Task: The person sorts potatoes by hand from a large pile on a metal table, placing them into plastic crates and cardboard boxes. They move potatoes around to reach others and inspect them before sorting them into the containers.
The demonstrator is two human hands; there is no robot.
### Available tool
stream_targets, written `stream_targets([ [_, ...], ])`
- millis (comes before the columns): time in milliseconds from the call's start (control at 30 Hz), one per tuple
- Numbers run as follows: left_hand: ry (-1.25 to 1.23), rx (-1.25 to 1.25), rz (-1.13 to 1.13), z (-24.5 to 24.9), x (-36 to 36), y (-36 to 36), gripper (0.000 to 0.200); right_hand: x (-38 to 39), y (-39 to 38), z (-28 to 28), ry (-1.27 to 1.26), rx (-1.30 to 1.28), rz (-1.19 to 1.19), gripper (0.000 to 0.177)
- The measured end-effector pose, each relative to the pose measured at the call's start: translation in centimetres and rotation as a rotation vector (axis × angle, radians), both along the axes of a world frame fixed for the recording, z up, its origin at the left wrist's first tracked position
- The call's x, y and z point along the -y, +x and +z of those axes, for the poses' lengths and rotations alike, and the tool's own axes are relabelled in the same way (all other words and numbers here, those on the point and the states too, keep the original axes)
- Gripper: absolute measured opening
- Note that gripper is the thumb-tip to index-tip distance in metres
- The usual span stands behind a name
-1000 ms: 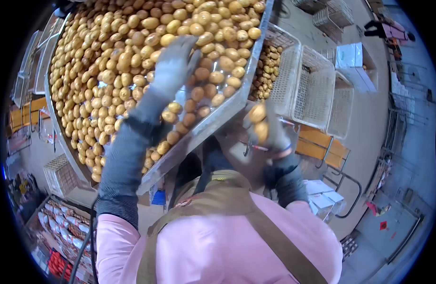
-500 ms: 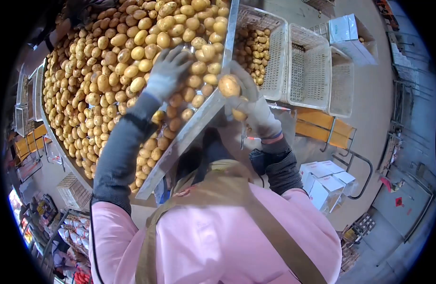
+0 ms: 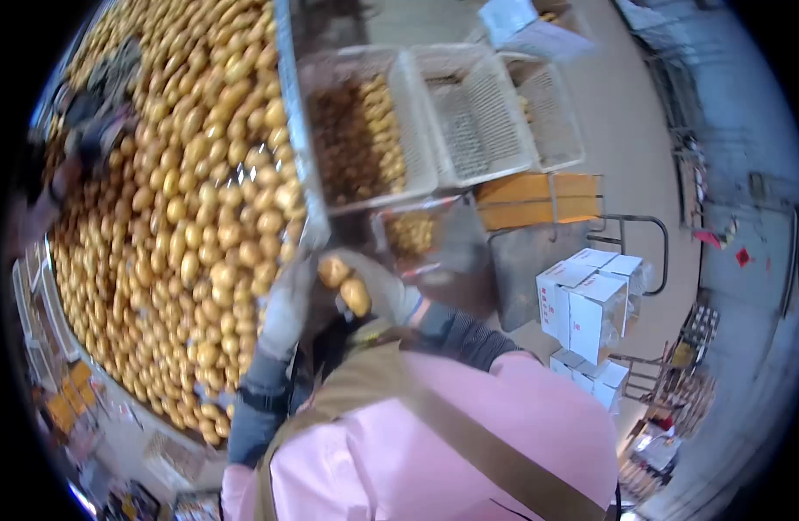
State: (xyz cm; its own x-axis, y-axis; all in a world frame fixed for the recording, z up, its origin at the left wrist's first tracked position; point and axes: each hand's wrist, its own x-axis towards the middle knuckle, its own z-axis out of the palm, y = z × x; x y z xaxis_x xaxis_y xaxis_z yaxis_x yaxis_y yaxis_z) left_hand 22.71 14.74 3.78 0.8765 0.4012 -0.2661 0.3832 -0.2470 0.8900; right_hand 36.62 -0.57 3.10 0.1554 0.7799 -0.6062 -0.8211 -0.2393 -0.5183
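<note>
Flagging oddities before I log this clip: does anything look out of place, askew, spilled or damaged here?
Nothing clearly stands out. Oval yellow-brown potatoes lie heaped behind the gray metal rim, the right hand in its pale glove holds two potatoes, and the white cardboard boxes look intact. Blur could hide small damage.

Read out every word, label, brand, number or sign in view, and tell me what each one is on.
No text can be read.
White cartons stacked on the right: small red print, too small and blurred to read.
Red diamond-shaped sign at far right: any writing too small to read.
Pale crates and orange panel: no readable text.
</note>
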Motion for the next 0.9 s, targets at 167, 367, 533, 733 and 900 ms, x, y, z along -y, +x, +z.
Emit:
stream_targets([
  [167, -0.221, 0.095, 0.274, -1.6, -3.3, -3.3, 0.044, 4.7, 10.9, 0.2, 0.136, -0.35, -0.347, 0.03],
  [367, -0.168, -0.054, 0.281, -0.8, -3.2, -5.0, 0.049, 7.6, 42.4, 13.9, -0.691, 2.168, -0.065, 0.042],
  [533, 0.061, -0.068, 0.263, 0.3, -1.6, -7.3, 0.048, 4.4, 43.6, 12.1, -1.26, 2.412, 0.419, 0.043],
  [733, 0.03, -0.076, 0.669, -2.9, 0.2, -17.6, 0.042, -4.9, 22.9, -4.1, 0.151, 0.676, -0.475, 0.049],
  [900, 0.325, -0.006, 1.095, -4.7, 7.4, -28.8, 0.055, -10.4, 2.4, -3.9, 0.162, 0.822, 0.233, 0.028],
])
